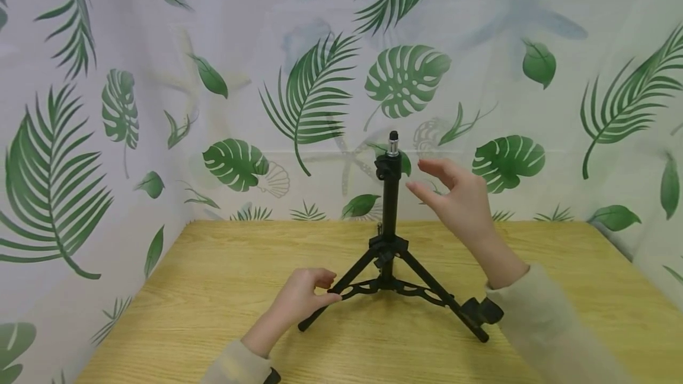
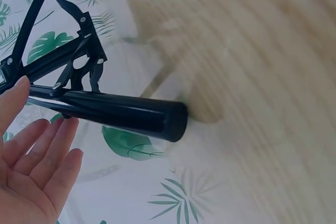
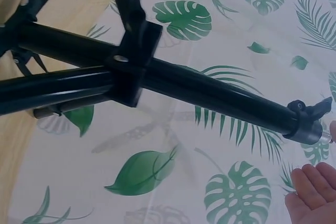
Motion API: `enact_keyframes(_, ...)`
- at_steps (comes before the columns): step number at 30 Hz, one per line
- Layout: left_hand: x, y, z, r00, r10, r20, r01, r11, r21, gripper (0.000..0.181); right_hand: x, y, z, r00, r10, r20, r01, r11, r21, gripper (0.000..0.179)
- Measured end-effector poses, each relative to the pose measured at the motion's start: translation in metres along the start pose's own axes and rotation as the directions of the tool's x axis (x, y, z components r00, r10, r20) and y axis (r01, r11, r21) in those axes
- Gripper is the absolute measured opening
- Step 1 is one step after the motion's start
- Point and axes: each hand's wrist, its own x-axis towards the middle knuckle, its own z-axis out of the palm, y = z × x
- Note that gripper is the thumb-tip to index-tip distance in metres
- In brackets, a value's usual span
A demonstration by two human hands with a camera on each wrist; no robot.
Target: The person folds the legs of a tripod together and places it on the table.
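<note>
Tripod stand [image 1: 392, 243] is standing upright on the wooden bench [image 1: 224, 289], and its legs are spreading outward in front of the leaf-printed backdrop [image 1: 235, 28]. The person's left grip [image 1: 299, 299] is hovering wide at the left leg [image 1: 348, 278], with thumb and fingers lying to its two sides; whether the skin is touching the leg, I am not able to tell. The right grip [image 1: 463, 197] is hovering just beside the upper column [image 1: 391, 203], thumb and fingertips parting wide, and it is holding nothing. Near it the collar [image 1: 393, 165] is carrying a small knob [image 1: 380, 169], and the metal tip [image 1: 393, 146] is pointing up above.

To my eye, the step in hand is asking for steadying below and handling above. For doing it well, I am thinking that the left grip should be closing gently on the leg, so that the stand is not tipping under force from above. The right grip should be coming level to the collar, without pushing the column sideways. If the knob is needing a turn, thumb and two fingertips are probably sufficing. The brace [image 1: 373, 284] is meeting the leg close to the left fingers, so the person should be minding a pinch there.
</note>
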Motion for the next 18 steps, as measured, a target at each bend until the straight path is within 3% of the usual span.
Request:
enact_keyframes(11, -0.002, -0.005, 0.003, 0.999, 0.041, 0.010, -0.041, 0.997, 0.059, 0.029, 0.023, -0.012, 0.003, 0.999, 0.039, 0.013, -0.040, 0.998, 0.055, 0.041)
enact_keyframes(18, -0.003, -0.006, 0.003, 0.999, 0.026, 0.022, -0.027, 0.999, 0.041, 0.026, 0.035, -0.019, 0.006, 0.995, 0.087, 0.042, -0.090, 0.993, 0.077, 0.042)
